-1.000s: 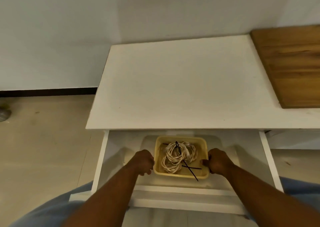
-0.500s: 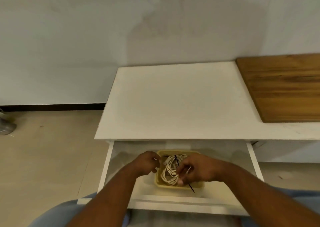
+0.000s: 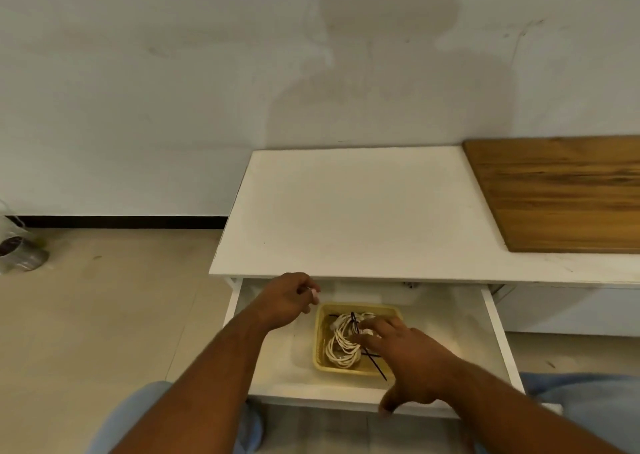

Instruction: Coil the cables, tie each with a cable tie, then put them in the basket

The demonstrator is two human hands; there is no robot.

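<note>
A small yellow basket (image 3: 321, 336) sits inside an open white drawer (image 3: 491, 322) under the white table. In it lies a coil of white cable (image 3: 341, 346) bound with a black cable tie (image 3: 353, 318); another black tie (image 3: 378, 367) pokes out over the basket's near rim. My right hand (image 3: 405, 356) hovers over the basket's right half with fingers spread, fingertips near the coil, holding nothing. My left hand (image 3: 287, 299) is raised to the left of the basket, fingers loosely curled, apart from it.
The white tabletop (image 3: 353, 211) lies beyond the drawer, with a wooden board (image 3: 561, 194) at its right. A wall stands behind. Bare floor lies to the left with a grey metal can (image 3: 20, 251) near the wall. My blue-clad knees sit below the drawer.
Both hands have let go of the basket's sides. My left hand has lifted away to the left and my right hand has moved over the basket with fingers spread. The view has tilted upward.
</note>
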